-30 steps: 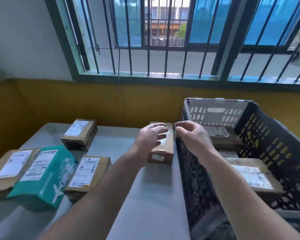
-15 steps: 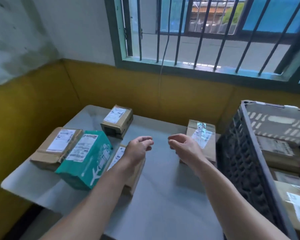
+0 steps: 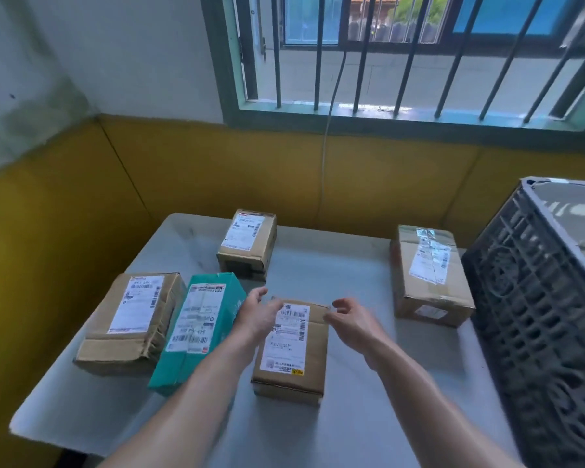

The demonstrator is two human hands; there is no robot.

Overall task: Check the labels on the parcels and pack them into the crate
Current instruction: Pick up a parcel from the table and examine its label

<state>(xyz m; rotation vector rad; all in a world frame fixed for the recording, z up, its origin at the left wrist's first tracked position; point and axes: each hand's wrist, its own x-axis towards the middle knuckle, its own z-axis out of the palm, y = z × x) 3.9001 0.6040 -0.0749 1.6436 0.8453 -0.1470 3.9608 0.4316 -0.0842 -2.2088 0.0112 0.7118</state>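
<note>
Both hands have come down over the middle brown parcel, left hand and right hand open, fingers gripping nothing. Crate stands right on the bench, its contents hidden.

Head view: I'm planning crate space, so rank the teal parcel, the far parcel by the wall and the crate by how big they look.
1. crate, largest by far, though cut off by the frame.
2. teal parcel.
3. far parcel, which looks smallest, but it lies farther from the camera, so its true size against the teal one is unsure.
</note>
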